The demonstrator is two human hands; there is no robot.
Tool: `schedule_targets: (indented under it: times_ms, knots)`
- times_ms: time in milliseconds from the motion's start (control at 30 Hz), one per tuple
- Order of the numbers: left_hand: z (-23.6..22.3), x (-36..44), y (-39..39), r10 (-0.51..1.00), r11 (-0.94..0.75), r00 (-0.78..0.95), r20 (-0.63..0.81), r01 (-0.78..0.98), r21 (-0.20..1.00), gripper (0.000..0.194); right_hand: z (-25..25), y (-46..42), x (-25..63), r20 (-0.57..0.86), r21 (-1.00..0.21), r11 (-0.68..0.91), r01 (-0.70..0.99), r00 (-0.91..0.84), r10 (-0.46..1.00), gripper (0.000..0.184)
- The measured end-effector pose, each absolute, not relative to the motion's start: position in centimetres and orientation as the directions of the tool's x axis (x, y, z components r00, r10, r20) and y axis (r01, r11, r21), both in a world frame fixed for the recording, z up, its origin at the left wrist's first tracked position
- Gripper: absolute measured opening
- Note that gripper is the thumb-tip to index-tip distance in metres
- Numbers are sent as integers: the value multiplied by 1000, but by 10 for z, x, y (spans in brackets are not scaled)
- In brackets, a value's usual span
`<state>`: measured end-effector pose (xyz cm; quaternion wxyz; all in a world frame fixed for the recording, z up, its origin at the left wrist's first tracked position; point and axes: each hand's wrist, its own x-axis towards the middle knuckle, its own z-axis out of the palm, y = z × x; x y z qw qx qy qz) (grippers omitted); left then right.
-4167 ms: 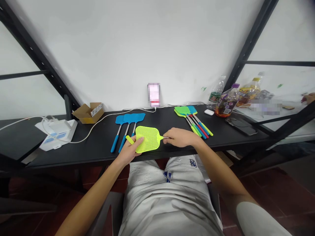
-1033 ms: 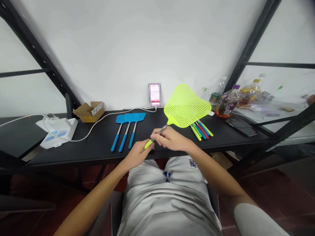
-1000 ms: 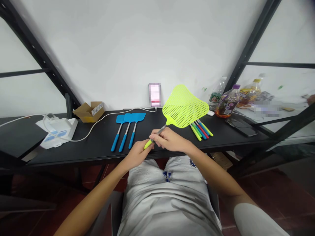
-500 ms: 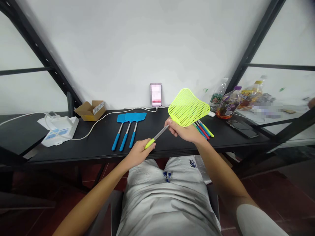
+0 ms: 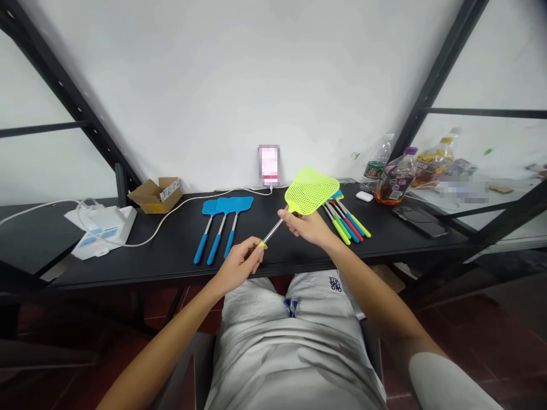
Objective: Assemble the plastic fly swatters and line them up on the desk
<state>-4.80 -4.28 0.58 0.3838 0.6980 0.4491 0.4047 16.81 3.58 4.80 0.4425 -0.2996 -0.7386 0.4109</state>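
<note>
A neon yellow fly swatter with a metal telescopic rod is held above the black table. My left hand is closed on its yellow handle end near the table's front edge. My right hand pinches the rod just below the mesh head, which tilts up and to the right. Three blue fly swatters lie side by side to the left. A bunch of several swatters with coloured handles lies to the right, partly behind the yellow head.
A small open cardboard box and a white power strip with a cable sit at the left. A phone leans on the wall. Bottles, an earbud case and a dark phone lie at the right.
The swatter went from lying flat between both hands to being raised. My right hand has slid up the rod to the head, the rod now shows longer, and the head has dropped lower.
</note>
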Motion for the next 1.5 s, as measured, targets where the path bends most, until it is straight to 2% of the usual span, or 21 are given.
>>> schedule_targets:
  times_ms: [67,200,333,433,500,567,667,767,900,1000,1333,1500]
  knots:
    - [8,-48,-42,933,-317,277,228,337,887,29,47,39,170,376,-890,451,71,-445,813,44]
    - [17,-49,-40,883,-466,295,365,449,762,31,50,39,174,335,-894,440,84,-527,781,42]
    - [23,-55,-31,871,-466,152,467,559,686,30,58,43,187,263,-848,462,260,-550,792,41]
    - [30,-62,-19,872,-337,-3,490,723,603,30,66,52,211,235,-790,427,441,-426,874,38]
    - [36,-65,-9,895,-207,-25,445,861,465,34,69,61,232,233,-727,388,567,-327,916,37]
    - [41,-65,0,931,-51,-60,361,955,291,38,71,70,253,275,-588,315,745,-182,944,35]
    - [43,-58,10,956,129,-146,254,988,84,37,71,82,276,309,-365,131,922,-13,951,32]
    - [42,-47,17,963,173,-165,215,985,-19,41,67,89,284,218,-268,-4,963,64,974,33]
    - [43,-34,21,964,179,-167,206,983,-38,42,60,95,281,89,-189,-96,977,114,989,38]
    - [43,-28,19,969,169,-156,190,984,-52,40,56,98,278,48,-167,-116,979,125,991,42]
    - [40,-28,18,975,164,-151,165,984,-70,37,47,106,281,37,-131,-132,983,138,990,52]
    - [38,-26,25,974,166,-152,168,983,-74,38,45,107,280,50,-131,-148,980,156,987,49]
